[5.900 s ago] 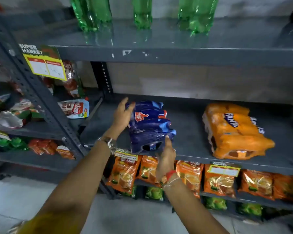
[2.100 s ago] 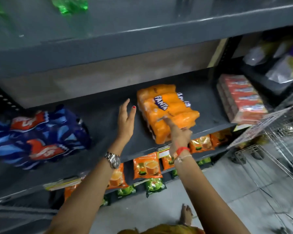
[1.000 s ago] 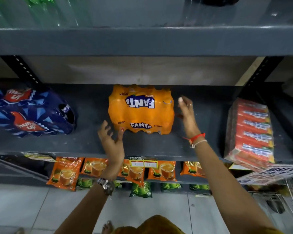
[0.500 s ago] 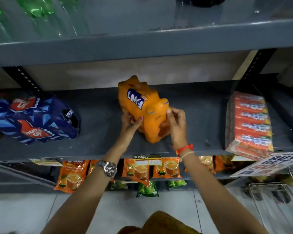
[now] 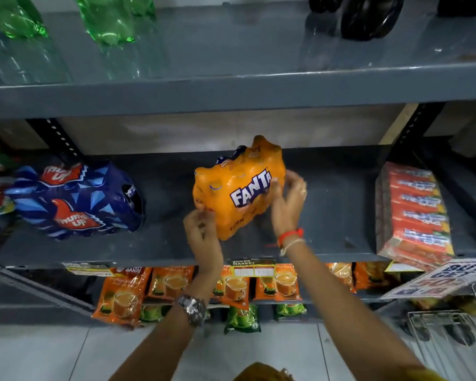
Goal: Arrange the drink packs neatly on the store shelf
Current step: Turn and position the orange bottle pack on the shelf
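Observation:
An orange Fanta pack (image 5: 239,185) stands tilted in the middle of the grey middle shelf (image 5: 327,215), its logo facing me. My left hand (image 5: 201,229) grips its lower left corner. My right hand (image 5: 289,199) holds its right side by the logo. A blue Thums Up pack (image 5: 77,199) lies on its side at the shelf's left end. A red pack of drink cartons (image 5: 412,215) lies at the right end, overhanging the front edge.
Green bottles (image 5: 107,20) and a dark bottle (image 5: 368,15) stand on the shelf above. Orange tea pouches (image 5: 127,292) and green pouches hang below the front edge. A wire basket (image 5: 448,334) is at lower right, under a tilted price sign (image 5: 437,279).
The Fanta pack has been turned from edge-on to tilted with its logo facing me. Both hands have shifted with it, the left to its lower corner and the right to its side.

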`<move>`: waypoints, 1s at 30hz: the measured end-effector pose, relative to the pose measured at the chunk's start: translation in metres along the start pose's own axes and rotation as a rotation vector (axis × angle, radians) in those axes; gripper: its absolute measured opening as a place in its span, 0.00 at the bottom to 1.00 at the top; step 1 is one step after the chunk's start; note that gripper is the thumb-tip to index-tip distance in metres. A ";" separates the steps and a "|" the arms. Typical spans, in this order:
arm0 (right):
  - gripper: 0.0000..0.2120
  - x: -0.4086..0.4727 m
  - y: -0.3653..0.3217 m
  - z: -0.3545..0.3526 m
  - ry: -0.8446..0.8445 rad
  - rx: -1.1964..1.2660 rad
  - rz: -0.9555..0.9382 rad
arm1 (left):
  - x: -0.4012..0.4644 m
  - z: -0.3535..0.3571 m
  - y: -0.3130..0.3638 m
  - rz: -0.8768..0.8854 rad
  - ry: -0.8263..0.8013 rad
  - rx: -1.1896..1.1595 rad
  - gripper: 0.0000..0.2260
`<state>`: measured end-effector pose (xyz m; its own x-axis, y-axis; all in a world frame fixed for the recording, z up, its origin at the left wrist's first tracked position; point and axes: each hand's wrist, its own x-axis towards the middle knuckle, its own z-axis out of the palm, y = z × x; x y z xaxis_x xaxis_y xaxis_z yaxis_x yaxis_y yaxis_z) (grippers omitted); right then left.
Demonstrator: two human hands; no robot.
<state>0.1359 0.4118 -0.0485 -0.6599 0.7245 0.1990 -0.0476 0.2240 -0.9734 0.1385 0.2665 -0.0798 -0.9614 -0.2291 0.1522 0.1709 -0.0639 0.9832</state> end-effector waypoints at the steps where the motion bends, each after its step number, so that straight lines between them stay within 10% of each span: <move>1: 0.25 0.017 -0.003 0.000 -0.017 -0.026 0.058 | -0.009 -0.002 -0.004 0.011 -0.071 0.003 0.16; 7: 0.45 0.055 -0.015 0.000 -0.325 0.023 0.378 | -0.003 -0.007 -0.013 0.022 -0.243 0.116 0.36; 13: 0.21 0.014 -0.005 -0.012 -0.154 0.024 0.226 | 0.027 -0.025 -0.008 0.076 -0.300 0.256 0.37; 22: 0.24 -0.033 -0.003 -0.028 -0.096 0.067 0.190 | 0.023 -0.031 0.000 0.038 -0.303 0.166 0.24; 26: 0.23 -0.035 0.000 -0.057 0.245 0.165 0.127 | -0.008 -0.014 0.018 0.281 -0.152 0.144 0.23; 30: 0.25 -0.010 0.111 -0.105 0.470 0.066 0.499 | -0.036 0.018 0.029 0.440 -0.224 0.020 0.22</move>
<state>0.2156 0.4978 -0.1464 -0.2205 0.9397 -0.2615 0.1223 -0.2394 -0.9632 0.1739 0.2901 -0.0545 -0.8220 -0.0153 0.5693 0.5692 0.0116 0.8221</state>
